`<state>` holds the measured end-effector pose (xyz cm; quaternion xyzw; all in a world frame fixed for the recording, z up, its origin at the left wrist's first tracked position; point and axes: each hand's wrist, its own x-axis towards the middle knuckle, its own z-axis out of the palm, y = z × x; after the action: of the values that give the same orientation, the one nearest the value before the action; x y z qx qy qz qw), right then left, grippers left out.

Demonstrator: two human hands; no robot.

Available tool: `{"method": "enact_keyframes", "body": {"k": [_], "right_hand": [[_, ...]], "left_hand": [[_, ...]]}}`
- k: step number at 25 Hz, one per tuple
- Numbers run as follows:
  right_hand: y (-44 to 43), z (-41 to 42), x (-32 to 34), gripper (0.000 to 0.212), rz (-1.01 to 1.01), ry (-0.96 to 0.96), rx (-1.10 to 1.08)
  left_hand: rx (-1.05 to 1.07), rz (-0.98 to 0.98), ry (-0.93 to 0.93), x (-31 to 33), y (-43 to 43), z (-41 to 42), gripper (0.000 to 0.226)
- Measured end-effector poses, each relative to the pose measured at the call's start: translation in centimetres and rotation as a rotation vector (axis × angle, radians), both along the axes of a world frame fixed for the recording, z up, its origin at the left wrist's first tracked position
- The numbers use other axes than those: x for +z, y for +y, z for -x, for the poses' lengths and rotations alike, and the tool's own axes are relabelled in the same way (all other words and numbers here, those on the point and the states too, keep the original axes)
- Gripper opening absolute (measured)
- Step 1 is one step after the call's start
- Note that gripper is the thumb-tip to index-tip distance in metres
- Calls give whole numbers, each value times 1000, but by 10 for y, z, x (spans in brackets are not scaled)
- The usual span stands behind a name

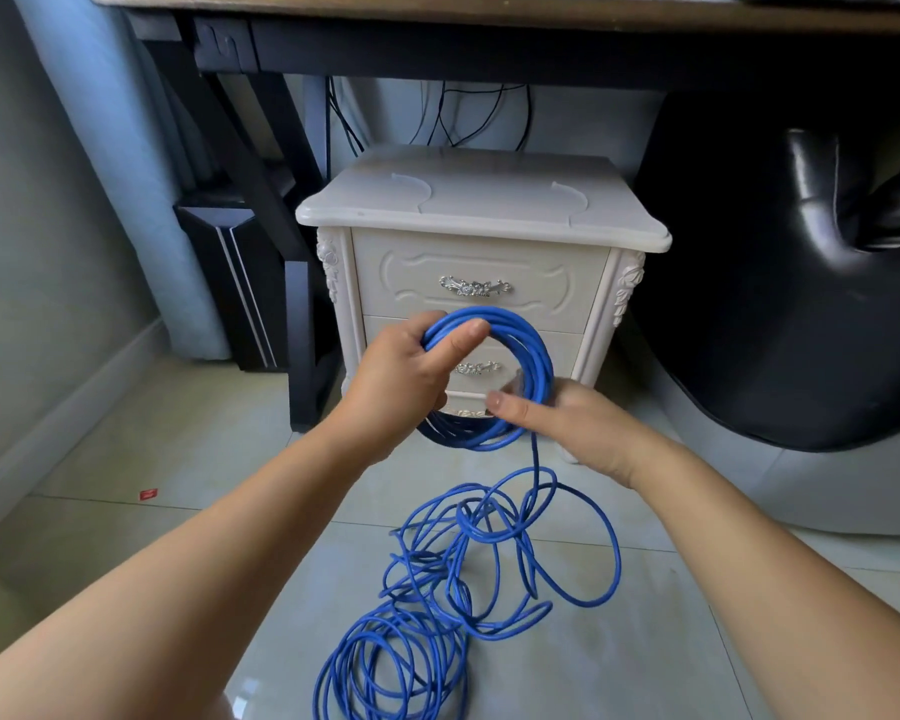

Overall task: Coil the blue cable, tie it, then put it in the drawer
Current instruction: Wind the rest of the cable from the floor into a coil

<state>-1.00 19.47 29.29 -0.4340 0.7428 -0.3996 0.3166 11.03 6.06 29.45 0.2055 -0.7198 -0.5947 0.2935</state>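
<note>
Head view: two hands (404,379) (575,426), one blue cable (533,356), two drawers (411,275) (567,350)

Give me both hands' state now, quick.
Left hand: grip closed round the top of the blue cable coil.
Right hand: holds the coil's lower right, thumb across it; fingers hidden.

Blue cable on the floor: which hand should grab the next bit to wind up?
Probably right. The left hand grips the coil at its top, so it is busy. The right hand is beside the coil's lower edge, where the loose strand drops to the pile.
</note>
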Motion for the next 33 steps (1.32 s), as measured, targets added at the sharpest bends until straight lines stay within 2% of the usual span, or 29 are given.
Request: {"method": "enact_keyframes", "body": {"k": [2,4,9,14,18,22,27,29,30,32,33], "right_hand": [[-1,2,-7,58,-85,87,35],[-5,0,-7,58,-20,59,-20],[-22,-13,-11,39,259,-84,-275],[-25,-15,-4,18,363,-280,-392],[-27,-15,-6,22,350,-332,-372],[-27,-11,-8,27,399,-421,-401],[-20,-6,-3,35,460,-464,-449],[-19,1,-1,35,533,-518,-496],[-19,4,-1,35,566,-539,-515],[-17,7,-2,35,600,-547,-540],[-16,7,-2,36,610,-540,-553]], "left_hand": [[69,-78,66,0,-4,1,25],[168,-193,133,1,-6,2,34],[308,-436,250,3,5,8,47],[240,-563,229,-7,17,14,48],[200,-580,219,-13,24,16,49],[183,-474,165,-13,26,17,51],[-22,-537,73,-11,18,12,56],[-69,-473,-106,-22,13,7,53],[-90,-321,-275,-30,11,4,43],[-172,215,-703,-45,12,0,29],[-212,438,-849,-51,14,0,30]]}}
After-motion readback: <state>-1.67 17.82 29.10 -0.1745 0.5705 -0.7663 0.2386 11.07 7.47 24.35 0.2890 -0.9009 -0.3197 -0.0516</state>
